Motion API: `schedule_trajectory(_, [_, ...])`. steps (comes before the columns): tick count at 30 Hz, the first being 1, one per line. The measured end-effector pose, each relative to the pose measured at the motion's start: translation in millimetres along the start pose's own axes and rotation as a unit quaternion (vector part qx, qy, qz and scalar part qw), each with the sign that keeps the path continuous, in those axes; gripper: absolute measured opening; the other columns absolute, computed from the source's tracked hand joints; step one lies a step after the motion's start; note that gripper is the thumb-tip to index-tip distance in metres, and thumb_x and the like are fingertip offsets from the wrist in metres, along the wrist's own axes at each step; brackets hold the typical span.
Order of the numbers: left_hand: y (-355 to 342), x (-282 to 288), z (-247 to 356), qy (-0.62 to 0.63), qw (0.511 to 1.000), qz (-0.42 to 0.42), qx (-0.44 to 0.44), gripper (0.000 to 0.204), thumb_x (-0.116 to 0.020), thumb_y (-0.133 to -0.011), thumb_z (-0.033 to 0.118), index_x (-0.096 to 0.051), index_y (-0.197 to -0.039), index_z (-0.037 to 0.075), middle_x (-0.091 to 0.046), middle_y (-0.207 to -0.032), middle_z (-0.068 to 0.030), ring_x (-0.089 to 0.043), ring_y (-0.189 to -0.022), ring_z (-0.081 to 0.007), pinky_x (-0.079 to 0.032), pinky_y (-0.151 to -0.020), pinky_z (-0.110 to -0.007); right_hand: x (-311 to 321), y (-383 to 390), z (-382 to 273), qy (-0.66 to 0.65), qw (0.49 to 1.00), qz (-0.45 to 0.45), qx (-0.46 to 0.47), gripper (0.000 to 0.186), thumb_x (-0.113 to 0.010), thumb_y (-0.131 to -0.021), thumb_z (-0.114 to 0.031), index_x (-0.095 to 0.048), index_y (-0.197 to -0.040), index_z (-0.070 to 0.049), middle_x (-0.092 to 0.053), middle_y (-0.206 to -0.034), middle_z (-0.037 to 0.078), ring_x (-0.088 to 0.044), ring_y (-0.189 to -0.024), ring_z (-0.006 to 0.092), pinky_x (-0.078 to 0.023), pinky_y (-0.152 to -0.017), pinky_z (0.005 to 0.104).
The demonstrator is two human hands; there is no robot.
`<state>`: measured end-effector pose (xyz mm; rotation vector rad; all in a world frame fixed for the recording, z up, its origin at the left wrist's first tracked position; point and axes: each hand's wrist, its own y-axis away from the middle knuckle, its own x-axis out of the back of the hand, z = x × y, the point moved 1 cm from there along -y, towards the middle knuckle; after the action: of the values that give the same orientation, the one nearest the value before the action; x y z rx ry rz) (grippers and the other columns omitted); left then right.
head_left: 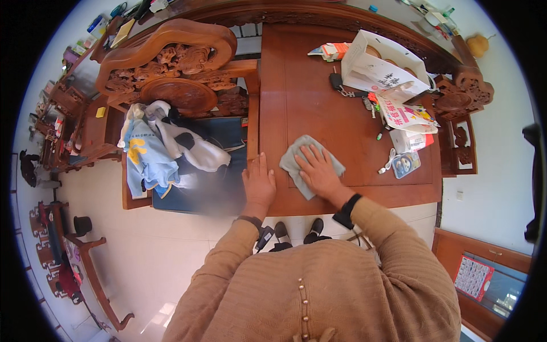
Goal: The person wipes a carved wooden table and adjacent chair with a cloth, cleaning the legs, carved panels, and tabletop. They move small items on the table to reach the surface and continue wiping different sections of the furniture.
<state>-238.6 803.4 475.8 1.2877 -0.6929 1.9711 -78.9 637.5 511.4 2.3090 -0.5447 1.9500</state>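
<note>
Under my right hand [319, 172] lies a grey-green cloth [296, 181], pressed against the reddish-brown wooden table [364, 165]. The fingers are stretched out flat over it, pointing away from me, and the cloth's edges show on all sides. My left hand [259, 185] rests flat at the table's left edge, fingers extended and holding nothing. A carved wooden chair [179, 94] stands just left of that hand.
On the table's right side are a white paper bag [382, 62], a key fob [335, 79], a printed plastic bag [404, 114], a white cable [388, 162] and a small clear case [405, 164]. Clothes [151, 154] lie on the chair's dark seat [228, 137].
</note>
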Motion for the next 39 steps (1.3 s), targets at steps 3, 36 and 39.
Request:
schedule_trajectory(3, [-1.1, 2.7, 1.4, 0.000, 1.000, -0.010, 0.005, 0.063, -0.050, -0.102, 0.028, -0.030, -0.160, 0.011, -0.047, -0.151, -0.0152, -0.045, -0.139, -0.0307, -0.032, -0.114, -0.057, -10.0, -66.5, 48.2, 0.033, 0.997, -0.010, 0.074, 0.051, -0.057, -0.098, -0.028, -0.051, -0.147, -0.016, -0.043, -0.156, 0.014, -0.039, -0.144, 0.0360, -0.029, -0.116, 0.0595])
schedule_trajectory(36, [-2.4, 16.6, 16.6, -0.052, 0.996, -0.039, 0.063, 0.060, -0.048, -0.104, 0.025, -0.034, -0.157, 0.001, -0.059, -0.139, -0.0236, -0.057, -0.123, -0.0374, -0.039, -0.109, -0.051, -30.1, -78.4, 24.6, 0.038, 0.999, 0.021, -0.031, 0.046, -0.052, -0.097, -0.025, -0.058, -0.141, -0.017, -0.046, -0.157, 0.014, -0.041, -0.146, 0.0342, -0.031, -0.117, 0.0559])
schedule_trajectory(39, [-1.4, 22.5, 21.7, -0.052, 0.990, -0.086, 0.101, 0.062, -0.038, -0.106, 0.029, -0.024, -0.161, 0.004, -0.057, -0.143, -0.0208, -0.054, -0.130, -0.0371, -0.029, -0.116, -0.056, -17.3, -5.3, -12.6, -0.066, 0.995, 0.078, 0.014, 0.044, -0.056, -0.095, -0.024, -0.060, -0.138, -0.016, -0.049, -0.153, 0.012, -0.042, -0.145, 0.0324, -0.030, -0.118, 0.0546])
